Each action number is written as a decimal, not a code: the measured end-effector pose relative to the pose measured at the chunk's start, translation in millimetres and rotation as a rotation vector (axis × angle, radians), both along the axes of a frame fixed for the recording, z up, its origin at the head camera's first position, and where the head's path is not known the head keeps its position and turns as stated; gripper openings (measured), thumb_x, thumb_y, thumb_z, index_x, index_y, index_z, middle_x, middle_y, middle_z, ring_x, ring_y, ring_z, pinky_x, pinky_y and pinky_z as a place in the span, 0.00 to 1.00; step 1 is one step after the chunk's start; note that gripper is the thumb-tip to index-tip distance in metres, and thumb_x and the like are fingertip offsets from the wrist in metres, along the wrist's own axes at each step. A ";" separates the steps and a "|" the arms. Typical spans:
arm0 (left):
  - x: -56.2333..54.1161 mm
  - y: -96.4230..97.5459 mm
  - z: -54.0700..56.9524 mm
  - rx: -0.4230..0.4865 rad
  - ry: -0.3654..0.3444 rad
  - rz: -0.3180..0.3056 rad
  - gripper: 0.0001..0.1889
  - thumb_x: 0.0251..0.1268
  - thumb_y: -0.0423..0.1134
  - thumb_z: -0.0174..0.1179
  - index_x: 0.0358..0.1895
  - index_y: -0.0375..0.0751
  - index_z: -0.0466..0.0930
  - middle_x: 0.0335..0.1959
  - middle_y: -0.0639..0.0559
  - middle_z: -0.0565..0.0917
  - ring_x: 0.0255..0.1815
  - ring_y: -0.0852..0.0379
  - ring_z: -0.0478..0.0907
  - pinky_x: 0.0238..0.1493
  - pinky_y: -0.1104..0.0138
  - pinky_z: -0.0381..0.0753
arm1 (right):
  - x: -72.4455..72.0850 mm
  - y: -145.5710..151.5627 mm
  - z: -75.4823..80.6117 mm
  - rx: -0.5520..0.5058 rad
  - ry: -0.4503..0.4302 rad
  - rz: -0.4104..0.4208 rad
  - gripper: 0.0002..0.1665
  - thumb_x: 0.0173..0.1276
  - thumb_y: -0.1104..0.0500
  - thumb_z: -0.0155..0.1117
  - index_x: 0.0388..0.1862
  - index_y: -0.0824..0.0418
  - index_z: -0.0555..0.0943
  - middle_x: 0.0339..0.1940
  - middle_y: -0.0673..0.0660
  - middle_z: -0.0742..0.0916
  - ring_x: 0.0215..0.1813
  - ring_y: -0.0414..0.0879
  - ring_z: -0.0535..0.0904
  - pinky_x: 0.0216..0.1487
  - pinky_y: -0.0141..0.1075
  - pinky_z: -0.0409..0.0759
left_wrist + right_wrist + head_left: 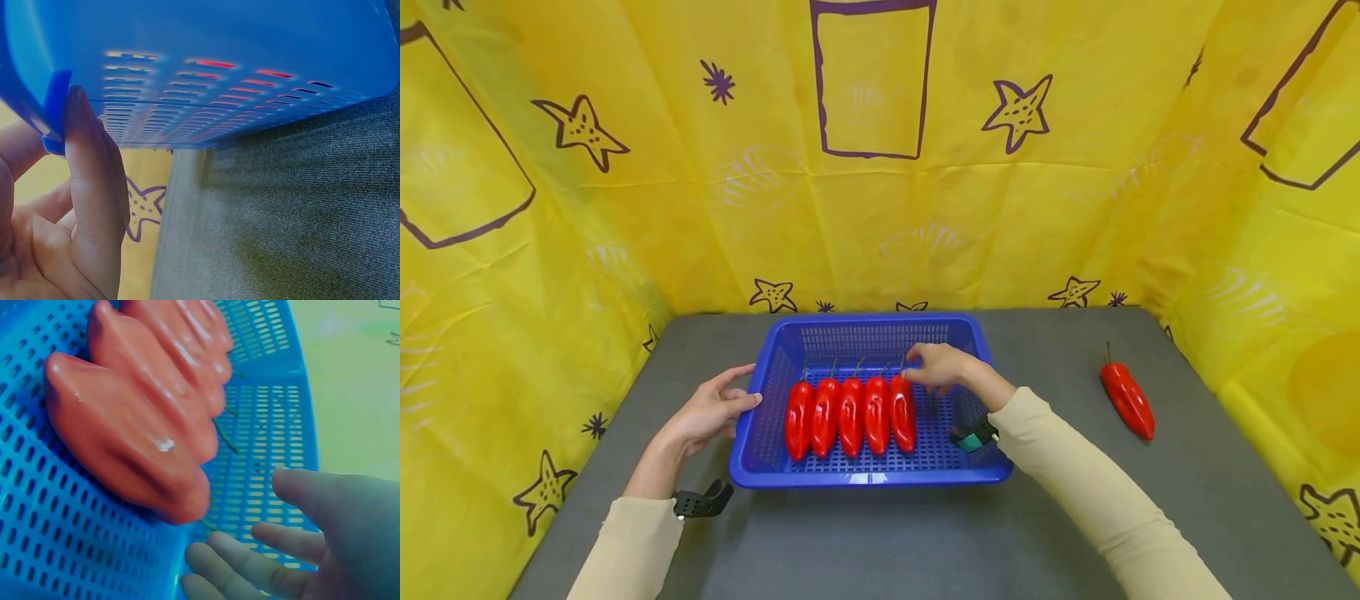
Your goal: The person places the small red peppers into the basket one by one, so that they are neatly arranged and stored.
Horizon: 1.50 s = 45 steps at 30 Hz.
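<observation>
A blue plastic basket (871,479) with slotted walls stands on the grey table. Inside it, several glossy red peppers lie side by side, green stems toward the back wall. My left hand (718,408) pinches the basket's left rim between thumb and fingers; the left wrist view shows the thumb (94,181) against the rim. Over the basket, my right hand (942,367) is beside the stem end of the rightmost pepper (902,414). In the right wrist view its fingers are extended and spread, with a gap between thumb and fingers and nothing held.
Another red pepper (1127,402) lies on the grey table (1060,517), right of the basket. A yellow cloth (865,233) printed with starfish hangs behind the table and along both sides. Each wrist wears a dark strapped device.
</observation>
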State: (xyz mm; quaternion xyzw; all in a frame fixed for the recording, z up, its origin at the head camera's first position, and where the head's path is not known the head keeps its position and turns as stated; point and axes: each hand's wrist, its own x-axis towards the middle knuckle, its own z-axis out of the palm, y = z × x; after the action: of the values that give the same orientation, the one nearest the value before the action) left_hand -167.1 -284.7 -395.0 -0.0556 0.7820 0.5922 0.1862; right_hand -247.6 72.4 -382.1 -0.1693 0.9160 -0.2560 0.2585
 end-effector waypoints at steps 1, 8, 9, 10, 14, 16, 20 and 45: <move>0.1 0.1 -0.1 -0.001 0.000 0.000 0.39 0.61 0.41 0.60 0.72 0.45 0.48 0.38 0.40 0.81 0.33 0.47 0.83 0.35 0.52 0.83 | 0.3 1.5 1.6 -0.007 0.018 0.006 0.28 0.67 0.50 0.57 0.61 0.63 0.68 0.37 0.65 0.84 0.34 0.56 0.83 0.33 0.42 0.83; 0.9 -0.3 -0.1 -0.009 0.002 0.002 0.39 0.61 0.42 0.60 0.72 0.45 0.47 0.40 0.39 0.81 0.34 0.46 0.83 0.35 0.51 0.83 | 1.0 14.8 11.7 -0.071 0.115 0.025 0.26 0.67 0.51 0.56 0.59 0.64 0.69 0.31 0.58 0.84 0.30 0.52 0.82 0.32 0.39 0.82; 1.3 -0.4 0.1 -0.009 0.002 0.003 0.39 0.61 0.42 0.60 0.72 0.45 0.47 0.40 0.39 0.81 0.34 0.46 0.83 0.35 0.51 0.83 | 1.4 17.1 13.4 -0.078 0.129 0.029 0.26 0.67 0.51 0.56 0.59 0.64 0.69 0.30 0.57 0.84 0.29 0.51 0.82 0.31 0.37 0.82; 1.6 -0.6 0.4 -0.009 0.002 0.003 0.39 0.61 0.42 0.60 0.72 0.45 0.47 0.40 0.39 0.81 0.34 0.46 0.83 0.35 0.51 0.82 | 1.7 19.6 15.0 -0.088 0.139 0.027 0.26 0.67 0.51 0.56 0.59 0.64 0.70 0.30 0.56 0.84 0.29 0.50 0.82 0.30 0.36 0.81; 2.4 -0.7 1.3 -0.006 0.001 0.001 0.39 0.62 0.42 0.59 0.72 0.45 0.47 0.41 0.38 0.81 0.35 0.45 0.83 0.36 0.51 0.82 | 1.6 30.7 19.4 -0.134 0.198 0.016 0.25 0.67 0.51 0.56 0.58 0.64 0.71 0.33 0.56 0.85 0.27 0.48 0.81 0.27 0.33 0.80; 2.5 -0.6 1.7 -0.006 0.001 -0.001 0.39 0.62 0.42 0.59 0.72 0.45 0.47 0.41 0.38 0.81 0.35 0.45 0.83 0.36 0.51 0.82 | 1.0 36.8 20.6 -0.158 0.233 0.003 0.24 0.68 0.51 0.56 0.57 0.64 0.71 0.34 0.57 0.85 0.26 0.49 0.81 0.27 0.32 0.79; 2.1 -0.4 2.1 -0.014 -0.001 -0.002 0.39 0.62 0.42 0.59 0.72 0.45 0.47 0.41 0.39 0.81 0.35 0.46 0.83 0.37 0.51 0.82 | 0.1 51.1 22.9 -0.207 0.317 -0.038 0.22 0.68 0.53 0.55 0.56 0.64 0.72 0.38 0.59 0.85 0.27 0.51 0.81 0.26 0.33 0.78; 0.7 -0.3 -0.1 -0.008 0.001 0.000 0.39 0.61 0.42 0.60 0.72 0.45 0.47 0.40 0.40 0.81 0.35 0.47 0.83 0.36 0.52 0.83 | 18.4 158.6 20.6 -0.268 0.574 -0.282 0.26 0.68 0.47 0.55 0.60 0.58 0.71 0.54 0.60 0.79 0.54 0.59 0.76 0.51 0.55 0.73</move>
State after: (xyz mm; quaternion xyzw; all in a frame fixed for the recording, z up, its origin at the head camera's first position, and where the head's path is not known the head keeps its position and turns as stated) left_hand -166.5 -285.0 -395.1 -0.0560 0.7843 0.5892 0.1857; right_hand -229.2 231.0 -361.6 -0.1385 0.9239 -0.3492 -0.0724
